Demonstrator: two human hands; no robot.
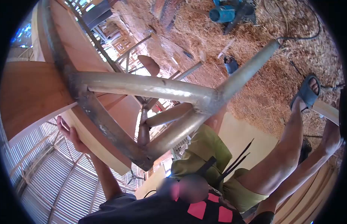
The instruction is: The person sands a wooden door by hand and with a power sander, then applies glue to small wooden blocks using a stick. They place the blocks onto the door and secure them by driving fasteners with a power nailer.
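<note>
My left hand reaches up at the left and grips the pale outer edge of a curved wooden board, with some fingers hidden behind it. The board lies against a welded metal tube frame that fills the middle of the view. More reddish-brown wooden panels lean against the frame's far side. At the right edge, my right hand is dim and partly cut off, close to the end of a pale wood strip. Its fingers cannot be made out.
Wood shavings cover the ground. A blue power tool lies at the top, with a cable nearby. A pale flat sheet lies by my legs. Corrugated metal sheeting stands at lower left.
</note>
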